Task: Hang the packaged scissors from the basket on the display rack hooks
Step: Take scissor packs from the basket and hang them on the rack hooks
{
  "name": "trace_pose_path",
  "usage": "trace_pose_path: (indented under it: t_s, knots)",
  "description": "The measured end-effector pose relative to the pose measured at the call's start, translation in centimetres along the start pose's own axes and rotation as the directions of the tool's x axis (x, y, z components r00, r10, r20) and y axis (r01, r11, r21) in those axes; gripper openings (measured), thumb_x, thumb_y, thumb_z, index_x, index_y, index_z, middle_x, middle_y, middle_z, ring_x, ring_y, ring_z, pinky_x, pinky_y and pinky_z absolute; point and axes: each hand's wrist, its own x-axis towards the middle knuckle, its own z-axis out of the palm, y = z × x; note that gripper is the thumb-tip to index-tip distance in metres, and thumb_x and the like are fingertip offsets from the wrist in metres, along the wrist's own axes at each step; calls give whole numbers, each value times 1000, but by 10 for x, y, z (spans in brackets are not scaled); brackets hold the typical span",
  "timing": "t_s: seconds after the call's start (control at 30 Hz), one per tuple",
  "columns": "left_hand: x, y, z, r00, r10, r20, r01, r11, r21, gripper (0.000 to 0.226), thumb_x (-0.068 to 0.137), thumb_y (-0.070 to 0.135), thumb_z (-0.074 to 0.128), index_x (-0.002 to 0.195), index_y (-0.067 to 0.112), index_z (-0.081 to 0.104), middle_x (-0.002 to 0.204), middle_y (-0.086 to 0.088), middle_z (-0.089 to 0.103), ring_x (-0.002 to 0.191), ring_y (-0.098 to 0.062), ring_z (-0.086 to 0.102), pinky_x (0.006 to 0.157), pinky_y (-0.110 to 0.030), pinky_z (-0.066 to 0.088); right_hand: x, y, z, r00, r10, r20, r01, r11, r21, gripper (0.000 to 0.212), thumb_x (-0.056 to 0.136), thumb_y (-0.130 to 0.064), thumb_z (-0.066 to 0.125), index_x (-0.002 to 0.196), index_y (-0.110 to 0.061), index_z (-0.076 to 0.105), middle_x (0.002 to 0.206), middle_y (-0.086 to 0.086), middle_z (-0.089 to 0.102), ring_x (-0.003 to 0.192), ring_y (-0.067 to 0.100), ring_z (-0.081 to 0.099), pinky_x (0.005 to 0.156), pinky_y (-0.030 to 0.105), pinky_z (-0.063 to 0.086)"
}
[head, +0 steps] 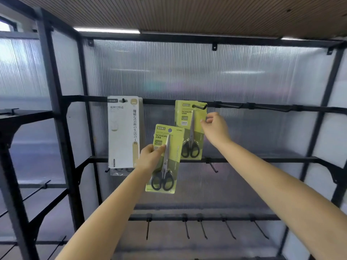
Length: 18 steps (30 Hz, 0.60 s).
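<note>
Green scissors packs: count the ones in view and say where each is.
2. One green pack hangs on a top-rail hook, the right hand at its right edge. The other green pack is gripped by the left hand, lower and to the left, not yet hung. More may be behind.
</note>
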Motion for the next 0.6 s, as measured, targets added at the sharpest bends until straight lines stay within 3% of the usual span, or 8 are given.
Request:
trace_pose_path:
  t_s: [0.1, 0.3, 0.4, 0.53, 0.6]
  knots:
    - [-9, -3, 14, 997, 25, 74, -26, 1000, 4, 11, 93, 25, 57, 94, 14, 60, 85, 1, 63, 83, -18, 57, 75, -32, 49, -21, 0, -15, 988, -115, 103, 118, 993, -24, 34, 95, -25, 52, 123, -5, 53, 115, 5, 57, 102, 17, 55, 83, 24, 41]
    - [-24, 2, 42, 983, 61, 171, -58, 998, -22, 9, 93, 25, 56, 89, 18, 60, 94, -5, 66, 89, -23, 61, 86, -43, 50, -43, 0, -41, 940, -174, 294, 201, 978, -63, 21, 94, -27, 55, 104, -10, 63, 98, 1, 63, 88, 11, 54, 74, 21, 44]
    - [-31, 3, 48, 979, 66, 193, -56, 997, -60, 8, 94, 25, 56, 91, 19, 59, 91, -1, 65, 86, -20, 60, 81, -36, 50, -48, -2, -49, 946, -192, 259, 217, 974, -69, 15, 94, -22, 55, 98, -9, 61, 91, 4, 61, 80, 11, 52, 64, 13, 39]
    - [-38, -2, 50, 971, 69, 228, -52, 995, -80, 9, 91, 25, 59, 89, 17, 61, 86, -2, 64, 76, -16, 58, 65, -25, 49, -50, -7, -60, 935, -235, 267, 268, 958, -97, 13, 94, -21, 55, 98, -10, 61, 90, -2, 58, 81, 9, 51, 63, 9, 37]
    - [-40, -8, 49, 965, 51, 256, -31, 996, -81, 11, 90, 23, 62, 83, 15, 58, 82, 0, 63, 75, -14, 59, 64, -24, 49, -49, -11, -66, 922, -275, 271, 313, 943, -109, 14, 94, -20, 54, 100, -9, 62, 86, -7, 55, 79, 5, 49, 63, 8, 36]
